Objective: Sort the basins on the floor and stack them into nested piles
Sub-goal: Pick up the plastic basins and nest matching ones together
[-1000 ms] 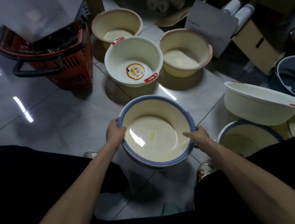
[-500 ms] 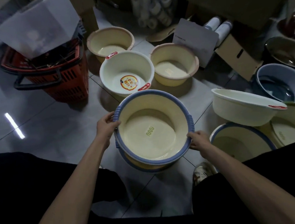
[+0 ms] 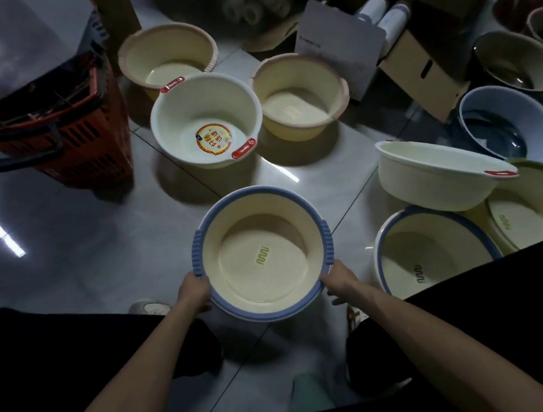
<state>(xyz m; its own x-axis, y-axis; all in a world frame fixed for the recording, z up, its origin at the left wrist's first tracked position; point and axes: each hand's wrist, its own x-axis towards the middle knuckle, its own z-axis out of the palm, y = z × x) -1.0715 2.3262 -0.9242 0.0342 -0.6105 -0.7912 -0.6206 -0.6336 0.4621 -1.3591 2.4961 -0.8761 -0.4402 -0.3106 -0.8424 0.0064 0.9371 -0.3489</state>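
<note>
Left grip (image 3: 194,293) and right grip (image 3: 339,282) each curl round the near rim of the blue-rimmed basin (image 3: 264,272), near centre. Open floor (image 3: 87,254) lies to its left, and a second basin (image 3: 432,257) sits just right. Farther off are a stickered white basin (image 3: 190,114) and a red basket (image 3: 93,139).

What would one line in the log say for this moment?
step: sorting basins | left hand: grips blue-rimmed basin rim | right hand: grips same rim | second blue-rimmed basin: on floor, right

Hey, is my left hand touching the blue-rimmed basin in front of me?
Touching. The head view shows the left hand curled over the near left rim of the blue-rimmed basin, with no gap.
</note>
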